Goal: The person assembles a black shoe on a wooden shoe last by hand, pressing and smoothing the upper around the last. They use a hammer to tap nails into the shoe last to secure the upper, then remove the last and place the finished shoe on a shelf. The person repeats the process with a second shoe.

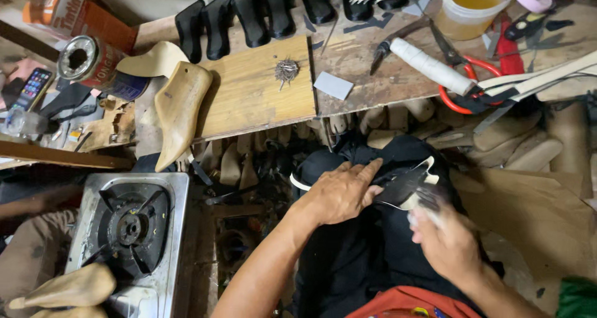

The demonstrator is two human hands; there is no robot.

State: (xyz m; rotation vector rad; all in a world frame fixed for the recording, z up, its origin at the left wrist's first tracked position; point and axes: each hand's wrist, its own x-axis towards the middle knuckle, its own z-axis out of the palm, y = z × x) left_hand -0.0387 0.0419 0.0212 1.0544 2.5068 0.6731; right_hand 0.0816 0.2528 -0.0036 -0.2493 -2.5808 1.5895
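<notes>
A black shoe upper on a pale last rests on my lap over black trousers. My left hand lies across it with fingers extended, pressing and holding it steady. My right hand is blurred with motion at the shoe's right end, fingers closed on a small tool that I cannot make out clearly.
A wooden workbench holds a wooden shoe last, a pile of small nails, black heels, red-handled scissors, a white roll and a glue tub. A gas burner stands at the left.
</notes>
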